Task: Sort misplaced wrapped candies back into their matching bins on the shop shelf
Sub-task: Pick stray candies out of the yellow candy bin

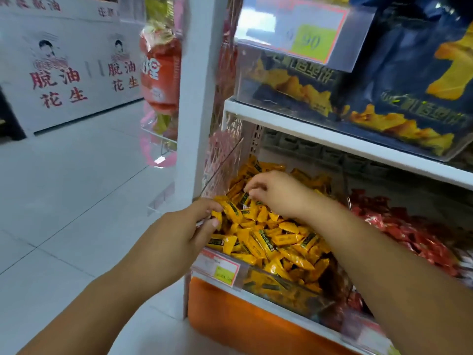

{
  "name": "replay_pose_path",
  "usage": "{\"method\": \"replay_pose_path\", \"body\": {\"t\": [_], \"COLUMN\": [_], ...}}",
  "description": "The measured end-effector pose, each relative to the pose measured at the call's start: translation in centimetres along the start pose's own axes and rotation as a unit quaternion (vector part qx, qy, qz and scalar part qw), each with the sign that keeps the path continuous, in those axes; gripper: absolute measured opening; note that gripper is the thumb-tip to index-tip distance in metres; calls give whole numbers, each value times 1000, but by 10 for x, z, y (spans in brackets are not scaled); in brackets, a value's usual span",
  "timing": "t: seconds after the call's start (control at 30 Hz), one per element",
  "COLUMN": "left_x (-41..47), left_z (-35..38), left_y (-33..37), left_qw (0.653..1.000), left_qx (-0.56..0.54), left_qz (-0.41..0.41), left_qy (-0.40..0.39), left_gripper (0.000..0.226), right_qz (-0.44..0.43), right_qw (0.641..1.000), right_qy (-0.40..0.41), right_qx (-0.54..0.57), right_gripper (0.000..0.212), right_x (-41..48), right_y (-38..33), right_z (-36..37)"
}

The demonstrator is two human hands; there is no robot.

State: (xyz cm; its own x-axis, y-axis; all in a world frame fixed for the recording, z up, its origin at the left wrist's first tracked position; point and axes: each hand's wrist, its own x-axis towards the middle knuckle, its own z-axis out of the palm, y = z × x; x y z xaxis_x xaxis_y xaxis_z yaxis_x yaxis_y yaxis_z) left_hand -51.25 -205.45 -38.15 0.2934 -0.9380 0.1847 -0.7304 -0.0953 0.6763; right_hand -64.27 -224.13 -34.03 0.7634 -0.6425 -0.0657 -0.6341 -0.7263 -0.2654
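Yellow candies (268,242) heaped in the clear bin (281,285) on the lower shelf (268,304).
Left grip (179,234) pinches one candy at the bin's left wall; right grip (279,193) curls its fingertips on another atop the heap. Red candies (409,226) lie just to the right of the bin.

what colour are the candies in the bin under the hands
Yellow candies with dark green bands; head view.

The upper shelf (332,131) is overhanging the yellow-candy bin (294,283), capping headroom. The clear side panel (222,165) and white post (194,124) are blocking the left. Entry is lying open over the front wall, where the left grip (176,237) and right grip (279,193) are occupying the left half.
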Motion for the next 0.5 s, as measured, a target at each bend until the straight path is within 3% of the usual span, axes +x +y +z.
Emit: {"method": "replay_pose_path", "body": {"t": [0.17, 0.37, 0.5], "left_x": [4, 9, 7], "left_z": [-4, -2, 0], "left_y": [-9, -15, -6], "left_qw": [995, 991, 988], "left_qx": [-95, -127, -144], "left_qz": [-23, -44, -31], "left_qy": [11, 17, 38], "left_gripper": [20, 20, 19], "right_qz": [46, 59, 50], "right_qw": [973, 992, 998], "right_qy": [-152, -63, 34], "right_qx": [-170, -97, 31], "right_gripper": [39, 19, 18], "right_x": [45, 58, 35], "right_y": [-3, 5, 11], "right_z": [27, 53, 43]}}
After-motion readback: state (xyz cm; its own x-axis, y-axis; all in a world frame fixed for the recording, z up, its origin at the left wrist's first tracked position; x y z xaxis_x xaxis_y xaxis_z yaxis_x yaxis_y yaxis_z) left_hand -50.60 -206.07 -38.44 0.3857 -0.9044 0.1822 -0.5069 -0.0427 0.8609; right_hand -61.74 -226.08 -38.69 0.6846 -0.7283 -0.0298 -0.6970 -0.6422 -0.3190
